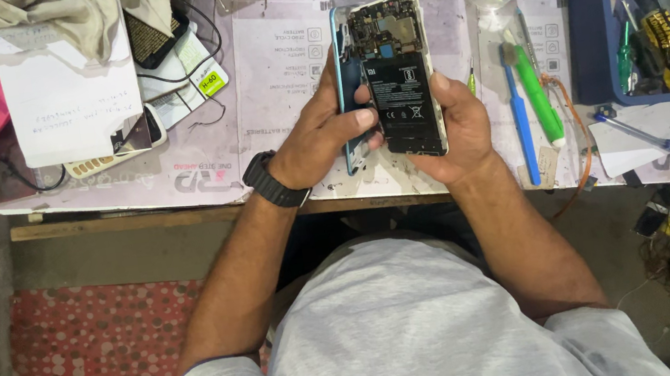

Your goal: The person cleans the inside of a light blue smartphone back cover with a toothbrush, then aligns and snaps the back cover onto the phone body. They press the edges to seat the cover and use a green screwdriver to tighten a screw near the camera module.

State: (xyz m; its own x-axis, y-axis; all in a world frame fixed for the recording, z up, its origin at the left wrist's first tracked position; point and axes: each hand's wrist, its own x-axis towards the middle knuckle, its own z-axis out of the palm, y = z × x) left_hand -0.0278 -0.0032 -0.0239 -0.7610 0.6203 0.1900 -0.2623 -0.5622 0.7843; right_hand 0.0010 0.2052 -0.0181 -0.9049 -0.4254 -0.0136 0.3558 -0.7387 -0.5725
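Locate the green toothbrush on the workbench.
In the head view, the green toothbrush lies right of the opened phone, beside a blue toothbrush.

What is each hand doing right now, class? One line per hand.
Left hand: closed on the left edge of the opened phone, thumb on its battery.
Right hand: closed around the phone's lower right side.
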